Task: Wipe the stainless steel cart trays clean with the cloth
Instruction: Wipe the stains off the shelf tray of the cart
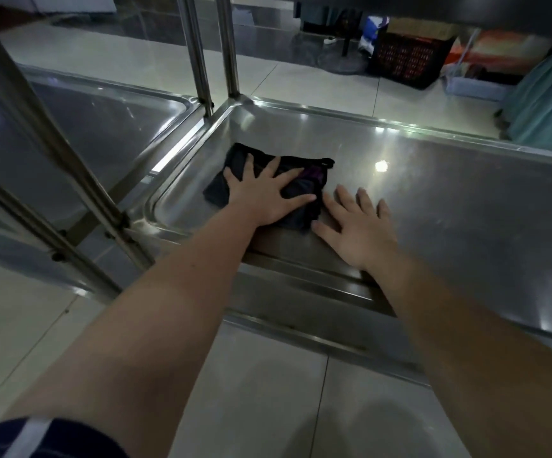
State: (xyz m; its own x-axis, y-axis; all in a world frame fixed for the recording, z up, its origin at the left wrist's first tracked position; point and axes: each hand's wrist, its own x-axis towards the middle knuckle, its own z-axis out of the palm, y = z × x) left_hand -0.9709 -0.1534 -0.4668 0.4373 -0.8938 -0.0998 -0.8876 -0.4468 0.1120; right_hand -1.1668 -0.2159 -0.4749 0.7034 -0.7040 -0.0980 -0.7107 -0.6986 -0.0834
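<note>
**Kid:** Where is the cloth?

**Friend:** The dark cloth is right under the left grip. It lies on the shiny tray.

**Kid:** Is the left grip squeezing it?

**Friend:** No. Its fingers are spread apart and flat. They press down on the cloth.

**Kid:** And the right grip?

**Friend:** The right grip is just right of the left one. It lies flat on the bare tray with straight fingers. Its thumb is just beside the cloth's edge. I cannot tell if they touch.

**Kid:** What else?

**Friend:** Left of the left grip is a second tray. Far past the right grip, a black crate sits on the floor.
</note>
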